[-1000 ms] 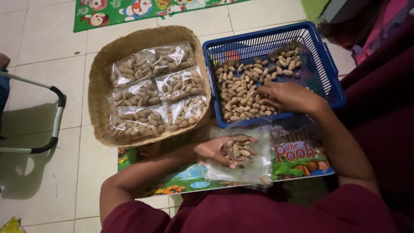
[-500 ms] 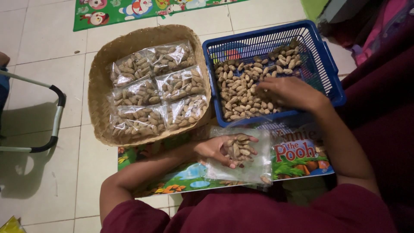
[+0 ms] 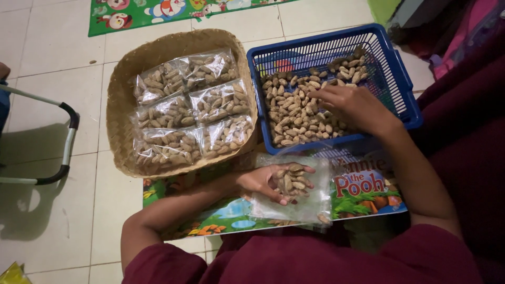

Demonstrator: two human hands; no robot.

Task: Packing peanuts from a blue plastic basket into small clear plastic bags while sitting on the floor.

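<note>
Since the earlier frame, right hand [image 3: 353, 108] has shifted left across the loose peanuts [image 3: 294, 113], fingers curled gathering. Left hand [image 3: 273, 181] cups a part-filled bag [image 3: 294, 202]. Step: filling; next, transfer a handful.

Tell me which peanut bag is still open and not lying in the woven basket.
The clear bag held open by the left hand; the sealed bags lie in the woven basket.

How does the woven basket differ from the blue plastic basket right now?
The woven basket is tan, round-edged and solid-walled; the blue plastic basket is rectangular with slotted walls. The woven basket holds peanuts sealed in clear bags; the blue one holds loose peanuts. The right hand reaches into the blue basket; no hand touches the woven one. Both sit on the tiled floor.
</note>
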